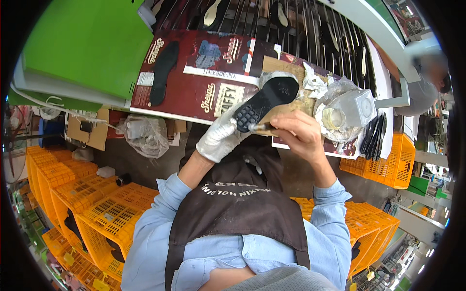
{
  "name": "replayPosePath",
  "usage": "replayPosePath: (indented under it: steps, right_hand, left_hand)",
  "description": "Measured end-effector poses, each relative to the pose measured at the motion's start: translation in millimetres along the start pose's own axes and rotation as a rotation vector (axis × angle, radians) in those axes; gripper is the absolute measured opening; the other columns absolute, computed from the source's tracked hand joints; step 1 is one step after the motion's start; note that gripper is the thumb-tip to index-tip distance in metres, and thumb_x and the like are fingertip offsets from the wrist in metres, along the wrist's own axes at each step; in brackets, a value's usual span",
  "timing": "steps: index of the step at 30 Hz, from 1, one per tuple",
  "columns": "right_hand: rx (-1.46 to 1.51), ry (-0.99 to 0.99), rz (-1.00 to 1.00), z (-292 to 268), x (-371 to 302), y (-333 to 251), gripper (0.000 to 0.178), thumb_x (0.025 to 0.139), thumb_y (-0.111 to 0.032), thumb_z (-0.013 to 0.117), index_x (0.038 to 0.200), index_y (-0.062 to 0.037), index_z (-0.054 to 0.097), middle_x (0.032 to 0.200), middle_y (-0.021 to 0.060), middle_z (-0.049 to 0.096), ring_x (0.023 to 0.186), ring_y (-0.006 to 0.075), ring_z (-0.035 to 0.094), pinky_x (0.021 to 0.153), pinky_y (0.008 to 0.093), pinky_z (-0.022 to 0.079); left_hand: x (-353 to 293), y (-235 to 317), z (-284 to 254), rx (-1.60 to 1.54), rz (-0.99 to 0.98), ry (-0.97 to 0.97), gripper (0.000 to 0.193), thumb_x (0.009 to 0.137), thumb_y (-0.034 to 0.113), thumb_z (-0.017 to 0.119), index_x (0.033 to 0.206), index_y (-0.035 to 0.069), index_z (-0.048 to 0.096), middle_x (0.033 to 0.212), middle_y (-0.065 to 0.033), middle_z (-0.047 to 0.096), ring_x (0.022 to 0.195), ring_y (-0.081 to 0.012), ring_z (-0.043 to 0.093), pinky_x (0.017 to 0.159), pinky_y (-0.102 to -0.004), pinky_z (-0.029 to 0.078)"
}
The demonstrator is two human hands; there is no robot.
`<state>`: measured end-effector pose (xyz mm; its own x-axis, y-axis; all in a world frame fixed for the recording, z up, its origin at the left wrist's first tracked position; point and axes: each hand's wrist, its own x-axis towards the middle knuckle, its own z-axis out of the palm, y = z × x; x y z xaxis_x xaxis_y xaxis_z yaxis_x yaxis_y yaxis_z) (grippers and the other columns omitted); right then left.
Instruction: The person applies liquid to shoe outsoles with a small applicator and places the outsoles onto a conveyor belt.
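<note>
A black shoe sole (273, 97) with a blocky tread at its near end is gripped in my left hand (218, 139), which wears a white glove. The sole is tilted, its far end pointing up and right over the work surface. My bare right hand (301, 133) pinches a slim, brush-like tool (262, 127), its pale tip close to the sole's near end. Whether the tip touches the sole I cannot tell. Another dark sole (165, 72) lies flat on the printed maroon cardboard (194, 97) at the left.
To the right are a small jar (334, 118), a clear plastic container (361, 105) and crumpled white paper (314, 81). Behind runs a roller conveyor (247, 22) carrying soles. A green machine panel (87, 48) stands left. Orange crates (114, 213) flank me, and a person (427, 72) is at far right.
</note>
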<state>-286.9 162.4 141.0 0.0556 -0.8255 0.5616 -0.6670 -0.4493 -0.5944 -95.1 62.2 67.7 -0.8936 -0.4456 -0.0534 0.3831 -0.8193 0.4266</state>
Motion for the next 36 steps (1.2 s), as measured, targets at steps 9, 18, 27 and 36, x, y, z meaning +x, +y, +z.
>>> replayPosePath:
  steps: [9, 18, 27, 36]
  right_hand:
    - [0.383, 0.106, 0.297, -4, -16, -6, 0.032, 0.075, 0.006, 0.071, 0.106, -0.0013, 0.066, 0.09, 0.0087, 0.068, 0.076, 0.015, 0.064, 0.066, 0.0252, 0.051]
    - [0.629, 0.938, 0.546, -29, -81, 22, 0.032, 0.086, 0.004, 0.061, 0.118, 0.0019, 0.057, 0.096, 0.005, 0.064, 0.075, 0.0084, 0.058, 0.061, 0.0206, 0.046]
    - [0.653, 1.143, 0.563, -37, -127, 17, 0.028, 0.085, 0.002, 0.063, 0.113, 0.0024, 0.058, 0.093, 0.0037, 0.064, 0.068, 0.0065, 0.055, 0.058, 0.0189, 0.044]
    - [0.633, 1.192, 0.605, -37, -126, 17, 0.026, 0.086, 0.001, 0.064, 0.111, 0.0033, 0.059, 0.087, 0.0037, 0.062, 0.062, 0.0071, 0.053, 0.057, 0.0186, 0.045]
  left_hand:
    - [3, -4, -1, -0.047, 0.013, -0.021, 0.079, 0.082, 0.023, 0.072, 0.143, -0.002, 0.028, 0.134, -0.0098, 0.049, 0.12, -0.0178, 0.051, 0.102, -0.0331, 0.042]
    - [-6, 6, 22, 0.018, 0.12, -0.006, 0.083, 0.077, 0.026, 0.075, 0.141, 0.0, 0.03, 0.135, -0.0165, 0.047, 0.119, -0.031, 0.052, 0.101, -0.0442, 0.043]
    - [185, 58, 163, 0.823, 0.783, -0.363, 0.041, 0.089, 0.015, 0.062, 0.124, 0.005, 0.043, 0.113, -0.0122, 0.053, 0.102, -0.0268, 0.056, 0.093, -0.0418, 0.047]
    - [321, -11, 190, 0.329, -0.245, -0.49, 0.036, 0.091, 0.031, 0.063, 0.109, 0.001, 0.057, 0.096, -0.0118, 0.064, 0.088, -0.022, 0.063, 0.079, -0.0322, 0.053]
